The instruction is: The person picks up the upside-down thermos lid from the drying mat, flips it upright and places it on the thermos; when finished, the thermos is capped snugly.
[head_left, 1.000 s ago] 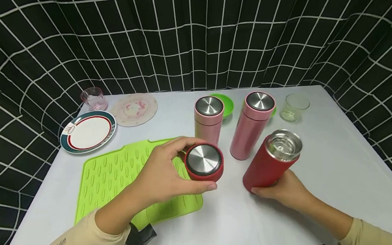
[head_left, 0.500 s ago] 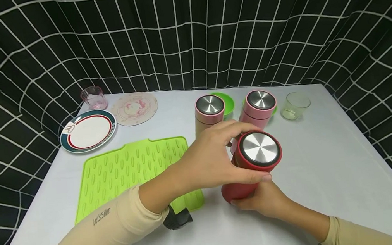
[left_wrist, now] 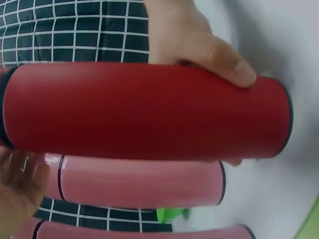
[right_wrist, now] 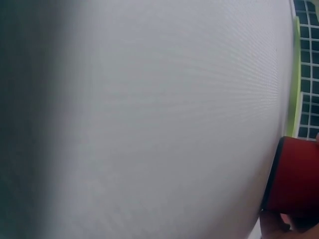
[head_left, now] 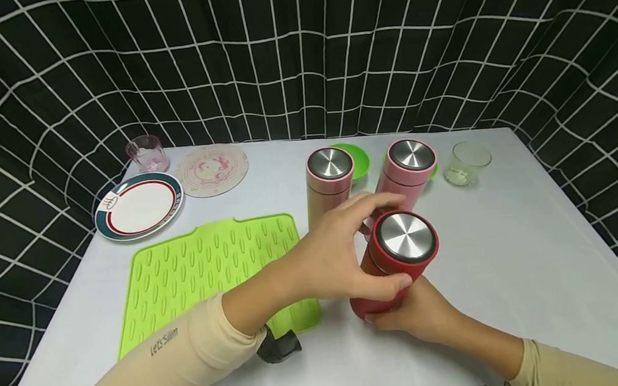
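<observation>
A red thermos (head_left: pixel 374 304) stands tilted slightly to the right near the middle of the table, its steel-topped lid (head_left: pixel 408 237) seated on the mouth. My left hand (head_left: pixel 327 249) holds that lid, thumb on the near side and fingers on the far side. Low on the body, my right hand (head_left: pixel 430 311) grips the thermos. The left wrist view has the red body (left_wrist: pixel 149 112) lying across it, with a dark ring near the lid end. Most of the right hand's fingers are hidden behind the thermos.
Two pink thermoses, one on the left (head_left: pixel 330 182) and one on the right (head_left: pixel 408 169), stand just behind. A green ribbed mat (head_left: pixel 195 276) lies left. Farther back are a plate (head_left: pixel 141 204), a round mat (head_left: pixel 213 171), a green bowl (head_left: pixel 358 161) and a clear glass (head_left: pixel 469 163).
My left hand has carried the lid rightward onto the thermos, whose mouth was uncovered before. The right hand has brought the thermos left. In the last half second both have barely moved.
</observation>
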The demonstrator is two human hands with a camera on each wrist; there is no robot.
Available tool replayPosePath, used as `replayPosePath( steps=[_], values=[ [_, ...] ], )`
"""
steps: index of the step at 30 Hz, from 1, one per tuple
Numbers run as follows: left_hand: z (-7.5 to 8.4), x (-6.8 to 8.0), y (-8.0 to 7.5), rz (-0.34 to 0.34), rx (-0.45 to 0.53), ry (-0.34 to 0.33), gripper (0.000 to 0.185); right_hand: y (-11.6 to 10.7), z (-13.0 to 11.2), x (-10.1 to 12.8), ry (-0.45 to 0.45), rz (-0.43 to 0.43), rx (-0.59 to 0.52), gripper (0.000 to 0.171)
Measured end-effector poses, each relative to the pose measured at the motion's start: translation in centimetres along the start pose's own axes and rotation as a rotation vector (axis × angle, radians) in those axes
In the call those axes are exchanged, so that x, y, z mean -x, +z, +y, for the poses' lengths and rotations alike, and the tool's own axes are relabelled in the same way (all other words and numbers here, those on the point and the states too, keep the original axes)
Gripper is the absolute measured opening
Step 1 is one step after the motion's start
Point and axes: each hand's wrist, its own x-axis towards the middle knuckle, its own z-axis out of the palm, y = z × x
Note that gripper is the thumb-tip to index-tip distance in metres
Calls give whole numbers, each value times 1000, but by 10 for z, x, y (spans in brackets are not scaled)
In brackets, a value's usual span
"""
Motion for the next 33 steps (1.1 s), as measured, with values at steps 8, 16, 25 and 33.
replayPosePath(
  steps=[8, 16, 25, 33],
  values=[
    [-2, -1, 7, -7, 51, -42, 86, -2, -2, -2, 31, -1, 12, 67],
    [-3, -2, 10, -5, 117, -33, 79, -3, -6, 0, 63, -2, 19, 63],
    [-8, -1, 9, -11, 200, 39, 86, -3, -3, -3, 46, -17, 33, 64],
    [-6, -3, 4, -58, 189, 0, 77, -3, -1, -3, 45, -14, 24, 68]
  ],
)
